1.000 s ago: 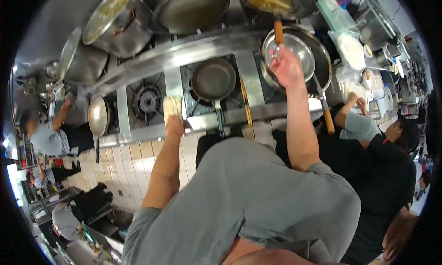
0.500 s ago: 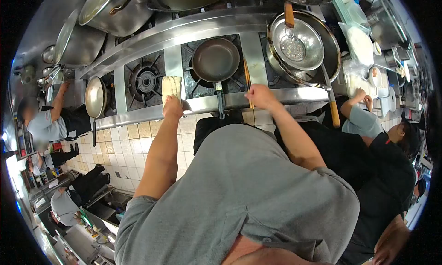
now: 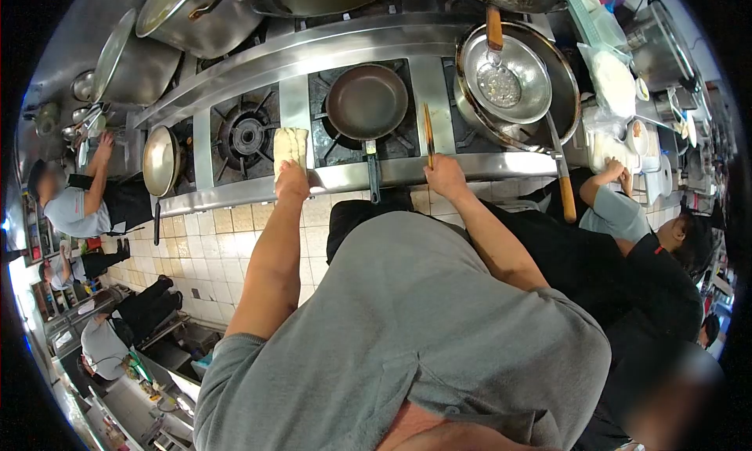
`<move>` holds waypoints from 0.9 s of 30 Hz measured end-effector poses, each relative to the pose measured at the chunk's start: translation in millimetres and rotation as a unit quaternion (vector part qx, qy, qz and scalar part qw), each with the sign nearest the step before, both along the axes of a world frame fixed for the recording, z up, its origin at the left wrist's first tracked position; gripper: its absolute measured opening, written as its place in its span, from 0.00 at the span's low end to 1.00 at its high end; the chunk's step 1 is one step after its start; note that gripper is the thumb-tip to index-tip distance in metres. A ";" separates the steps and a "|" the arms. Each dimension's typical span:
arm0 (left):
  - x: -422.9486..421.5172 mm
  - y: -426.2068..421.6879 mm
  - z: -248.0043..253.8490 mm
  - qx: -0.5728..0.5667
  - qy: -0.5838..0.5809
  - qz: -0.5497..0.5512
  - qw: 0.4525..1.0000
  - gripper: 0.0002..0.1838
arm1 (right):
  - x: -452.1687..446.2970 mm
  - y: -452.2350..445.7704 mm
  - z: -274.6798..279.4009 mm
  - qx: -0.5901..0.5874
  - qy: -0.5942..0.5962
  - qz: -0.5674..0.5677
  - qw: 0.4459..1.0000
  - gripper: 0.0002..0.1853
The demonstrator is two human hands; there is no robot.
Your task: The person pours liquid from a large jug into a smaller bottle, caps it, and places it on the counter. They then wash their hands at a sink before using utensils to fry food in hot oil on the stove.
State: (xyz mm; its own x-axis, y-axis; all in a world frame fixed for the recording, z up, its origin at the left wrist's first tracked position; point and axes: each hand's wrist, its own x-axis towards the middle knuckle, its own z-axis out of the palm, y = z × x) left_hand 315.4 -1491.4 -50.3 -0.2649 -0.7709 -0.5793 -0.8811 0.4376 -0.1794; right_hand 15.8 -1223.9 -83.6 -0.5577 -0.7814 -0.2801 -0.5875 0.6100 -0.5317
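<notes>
My left hand is closed on the lower end of a folded, cream-coloured cloth at the stove's front edge. In my right hand is a pair of long wooden chopsticks, pointing away from me over the steel strip between burners. Between my hands a dark frying pan sits on a burner, its inside bare and its black handle reaching toward me. Neither hand touches the pan.
A bare burner lies left of the cloth, with stacked pans beyond. To the right, a metal strainer rests in a large wok. Big pots stand at back left. A co-worker works close on my right.
My right hand has moved slightly right and toward me, bringing the chopsticks off the burner side onto the steel strip. The cloth, my left hand and the pan have barely moved.
</notes>
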 end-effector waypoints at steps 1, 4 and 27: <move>-1.3 1.9 3.7 0.000 -0.003 0.000 1.000 0.40 | -1.1 0.8 -0.3 -0.002 -0.005 -0.005 1.000 0.17; -2.9 -0.5 4.6 0.005 0.020 0.020 1.000 0.35 | -4.0 -0.3 6.6 -0.009 -0.001 -0.008 1.000 0.16; 10.2 -5.5 -24.6 -0.057 0.019 -0.051 0.997 0.37 | -57.4 -26.1 138.6 -0.231 -0.616 -0.144 0.739 0.26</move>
